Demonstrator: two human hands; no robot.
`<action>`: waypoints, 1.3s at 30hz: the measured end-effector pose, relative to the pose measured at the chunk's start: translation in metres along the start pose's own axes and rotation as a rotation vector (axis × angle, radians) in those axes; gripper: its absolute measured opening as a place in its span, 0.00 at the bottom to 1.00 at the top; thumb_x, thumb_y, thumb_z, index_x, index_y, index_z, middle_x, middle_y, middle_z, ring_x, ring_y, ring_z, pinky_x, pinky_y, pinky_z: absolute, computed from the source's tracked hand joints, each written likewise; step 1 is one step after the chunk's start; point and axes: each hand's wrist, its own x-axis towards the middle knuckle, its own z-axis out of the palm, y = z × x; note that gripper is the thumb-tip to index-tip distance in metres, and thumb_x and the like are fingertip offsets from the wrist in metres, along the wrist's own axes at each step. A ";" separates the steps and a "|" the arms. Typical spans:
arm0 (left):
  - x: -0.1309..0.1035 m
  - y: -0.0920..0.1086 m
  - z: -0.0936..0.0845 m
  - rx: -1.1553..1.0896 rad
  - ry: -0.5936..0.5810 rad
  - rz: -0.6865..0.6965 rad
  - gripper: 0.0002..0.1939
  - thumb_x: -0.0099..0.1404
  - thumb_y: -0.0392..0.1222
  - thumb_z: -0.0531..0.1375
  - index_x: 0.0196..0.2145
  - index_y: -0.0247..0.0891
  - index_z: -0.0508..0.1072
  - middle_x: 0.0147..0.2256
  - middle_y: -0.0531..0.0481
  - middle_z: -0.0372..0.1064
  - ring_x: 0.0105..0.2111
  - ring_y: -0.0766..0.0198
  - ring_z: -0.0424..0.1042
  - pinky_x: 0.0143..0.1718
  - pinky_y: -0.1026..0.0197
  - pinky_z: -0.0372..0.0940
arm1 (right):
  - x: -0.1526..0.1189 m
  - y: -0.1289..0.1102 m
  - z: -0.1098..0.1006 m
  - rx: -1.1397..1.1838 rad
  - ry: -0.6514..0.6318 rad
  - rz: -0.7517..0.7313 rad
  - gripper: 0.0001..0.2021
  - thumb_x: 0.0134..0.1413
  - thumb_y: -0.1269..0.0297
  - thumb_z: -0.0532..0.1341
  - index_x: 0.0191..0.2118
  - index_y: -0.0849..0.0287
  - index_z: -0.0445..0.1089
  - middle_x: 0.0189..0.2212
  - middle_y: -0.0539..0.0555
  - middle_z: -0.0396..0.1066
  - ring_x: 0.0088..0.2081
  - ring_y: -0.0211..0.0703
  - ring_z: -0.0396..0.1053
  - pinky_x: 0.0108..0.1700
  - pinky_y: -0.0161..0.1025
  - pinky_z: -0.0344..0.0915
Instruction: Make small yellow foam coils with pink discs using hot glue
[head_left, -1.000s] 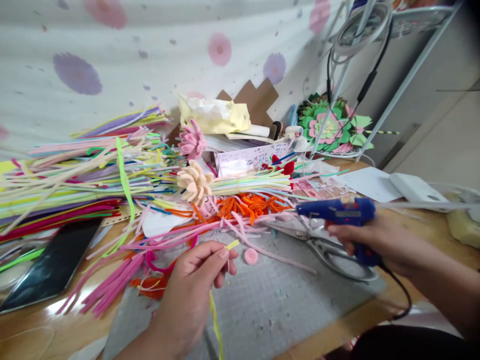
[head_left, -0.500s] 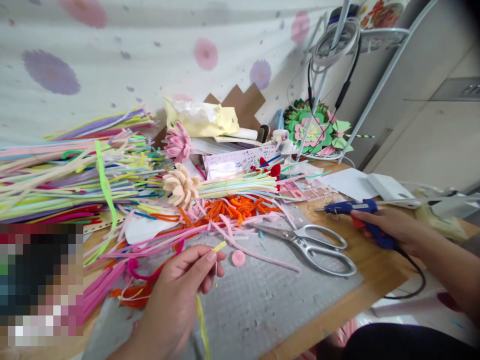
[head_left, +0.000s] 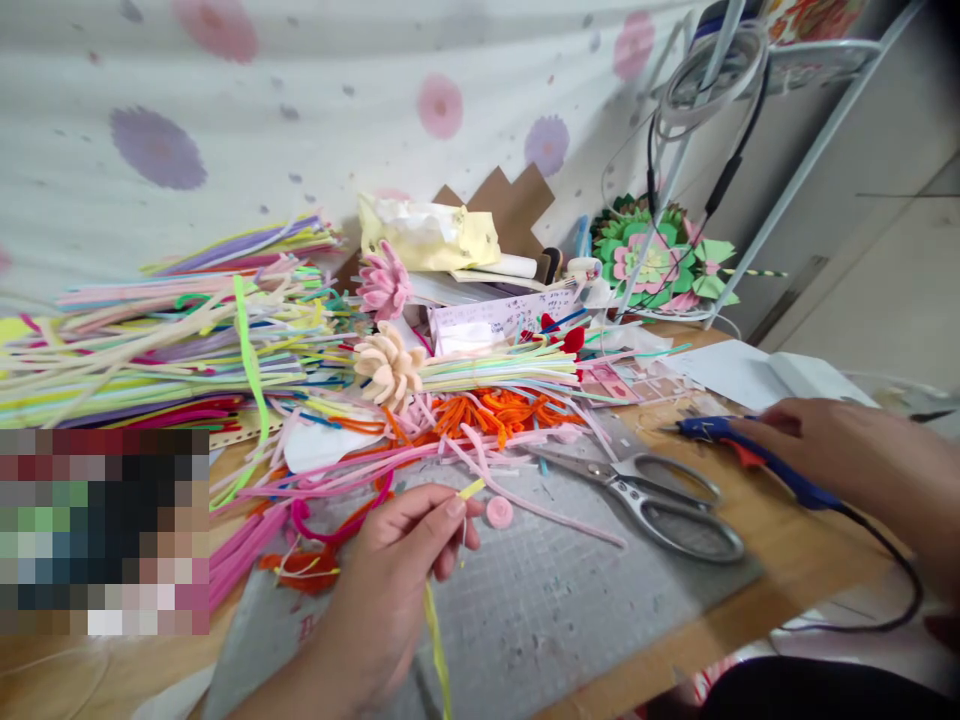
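Note:
A thin yellow strip (head_left: 472, 489) is pinched between the thumb and fingertips of my left hand (head_left: 420, 550), its tip poking out past the thumb. A longer yellow length hangs down below the same hand. Just right of those fingertips, a small round pink coil (head_left: 499, 512) lies on the grey cutting mat (head_left: 540, 600). My right hand (head_left: 832, 450), slightly blurred, curls over the back of a blue hot glue gun (head_left: 757, 455) low over the wooden table, nozzle to the left. Large metal scissors (head_left: 637, 495) rest partly opened between the hands.
Bundles of coloured pipe cleaners (head_left: 172, 340) cover the left side. Orange pieces (head_left: 491, 412), a pink flower (head_left: 385, 282) and a cream flower (head_left: 388, 368) lie behind the mat. A green paper flower (head_left: 649, 260) stands near a white rack; the glue gun's cord (head_left: 911, 560) loops at right.
My right hand has turned from the glue gun's handle grip to over its back, and the gun now lies flatter. The view has shifted left; my left hand keeps its pinch.

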 end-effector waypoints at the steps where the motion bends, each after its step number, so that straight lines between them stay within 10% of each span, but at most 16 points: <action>1: 0.000 0.000 0.001 -0.012 -0.008 -0.006 0.09 0.56 0.43 0.63 0.24 0.36 0.79 0.21 0.52 0.69 0.20 0.70 0.57 0.22 0.66 0.52 | -0.013 -0.019 -0.001 0.019 -0.033 -0.074 0.13 0.47 0.52 0.64 0.25 0.56 0.76 0.21 0.58 0.73 0.22 0.47 0.65 0.29 0.43 0.55; 6: -0.001 -0.004 0.002 -0.075 -0.022 -0.009 0.08 0.56 0.44 0.65 0.25 0.37 0.80 0.21 0.53 0.67 0.20 0.71 0.54 0.22 0.66 0.51 | -0.092 -0.124 0.020 0.757 -0.562 -0.595 0.11 0.57 0.56 0.59 0.40 0.51 0.76 0.41 0.54 0.76 0.44 0.47 0.70 0.47 0.39 0.63; 14: 0.001 -0.014 -0.006 0.018 -0.025 0.060 0.09 0.59 0.46 0.64 0.34 0.41 0.82 0.22 0.55 0.66 0.23 0.68 0.55 0.24 0.65 0.52 | -0.124 -0.186 0.062 1.528 -0.871 -0.053 0.10 0.40 0.58 0.71 0.24 0.60 0.74 0.23 0.47 0.73 0.30 0.37 0.69 0.39 0.34 0.64; 22: 0.004 -0.014 -0.002 -0.069 0.033 0.017 0.12 0.55 0.49 0.67 0.30 0.38 0.81 0.20 0.55 0.65 0.22 0.68 0.55 0.23 0.64 0.51 | -0.137 -0.201 0.069 1.823 -0.836 0.148 0.13 0.32 0.62 0.74 0.19 0.61 0.71 0.17 0.47 0.70 0.23 0.34 0.66 0.30 0.32 0.62; 39: 0.003 -0.001 0.000 -0.283 -0.030 -0.099 0.09 0.51 0.39 0.68 0.18 0.35 0.73 0.19 0.56 0.62 0.18 0.74 0.52 0.19 0.68 0.48 | -0.109 -0.178 0.064 1.185 -0.519 -0.290 0.08 0.42 0.61 0.65 0.23 0.60 0.70 0.23 0.50 0.63 0.27 0.39 0.59 0.30 0.37 0.55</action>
